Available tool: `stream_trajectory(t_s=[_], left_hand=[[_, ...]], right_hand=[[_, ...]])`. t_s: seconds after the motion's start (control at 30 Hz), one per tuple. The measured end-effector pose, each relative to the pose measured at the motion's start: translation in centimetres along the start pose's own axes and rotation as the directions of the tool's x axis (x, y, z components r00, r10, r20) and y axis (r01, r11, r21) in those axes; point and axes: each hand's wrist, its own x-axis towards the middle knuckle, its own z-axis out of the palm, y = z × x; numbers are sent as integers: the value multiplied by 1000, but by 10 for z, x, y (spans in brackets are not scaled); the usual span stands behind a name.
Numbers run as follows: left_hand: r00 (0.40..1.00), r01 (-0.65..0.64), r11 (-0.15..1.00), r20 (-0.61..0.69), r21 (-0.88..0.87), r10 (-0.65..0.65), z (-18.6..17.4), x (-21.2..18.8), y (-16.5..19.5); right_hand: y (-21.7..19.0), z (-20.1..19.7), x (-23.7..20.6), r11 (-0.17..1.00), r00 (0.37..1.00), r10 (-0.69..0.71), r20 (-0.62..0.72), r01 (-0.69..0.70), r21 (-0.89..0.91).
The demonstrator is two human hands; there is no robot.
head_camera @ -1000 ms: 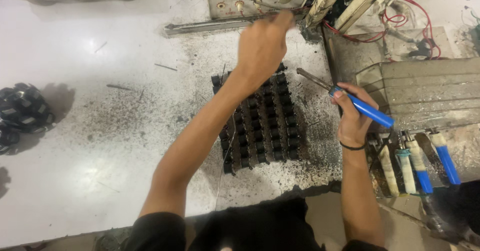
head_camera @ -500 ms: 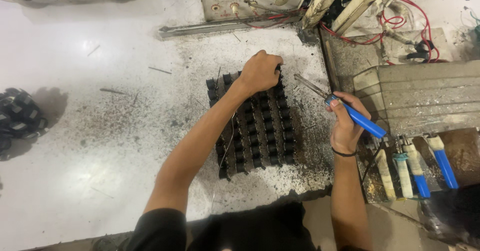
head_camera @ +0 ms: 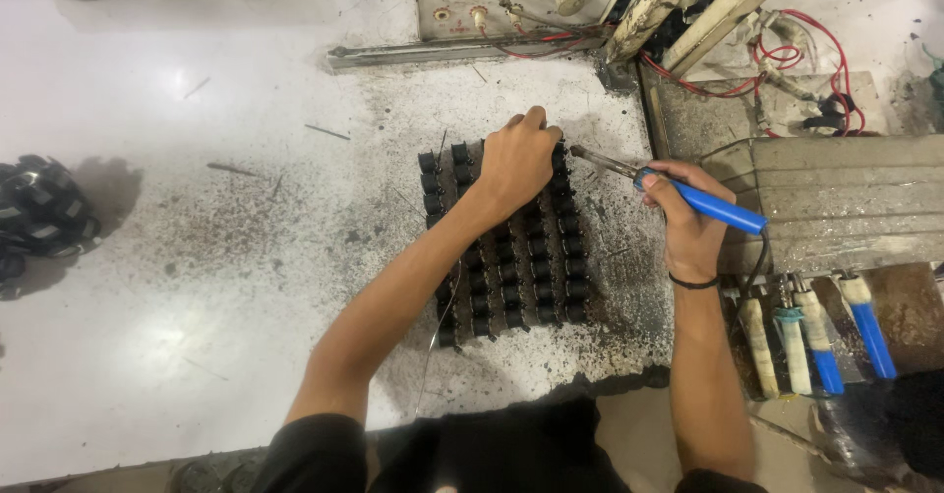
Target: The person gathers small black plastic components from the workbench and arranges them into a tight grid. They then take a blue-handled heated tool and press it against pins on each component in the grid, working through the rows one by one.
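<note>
Left hand (head_camera: pixel 516 164): curled, resting on the black component block (head_camera: pixel 506 247), frame centre.
Right hand (head_camera: pixel 688 223): gripping blue soldering iron (head_camera: pixel 678 190); long axis upper-left, tip at block's right edge.
Open room: white bench (head_camera: pixel 177 287), left.

A blue-handled soldering iron (head_camera: pixel 688 196) slants tip-left toward a flat grid of small black components (head_camera: pixel 521 267) (rows standing upright in a rack), lying on the soot-stained white table (head_camera: pixel 197 257).
</note>
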Motion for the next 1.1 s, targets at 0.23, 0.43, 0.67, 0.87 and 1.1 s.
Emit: stream_trajectory(t_s=[0.23,0.43,0.67,0.87,1.1], left_hand=[[999,-9,1000,-31,-20,9,11,-3,-4],[1000,7,999,-23,-41,-8,4,0,4],[976,101,991,-185,-90,-116,-46,-17,0],[984,168,985,-51,-41,-170,-53,-29,-8],[987,127,992,-101,-11,-128,-30,-30,-15]], right_hand=[[-5,3,7,998,998,21,61,-25,59],[-16,3,11,996,995,40,93,-32,-85],[-17,8,-3,995,999,18,-39,-14,98],[-14,23,-7,1000,998,-11,62,10,9],[-16,31,4,999,993,15,116,-11,-33]])
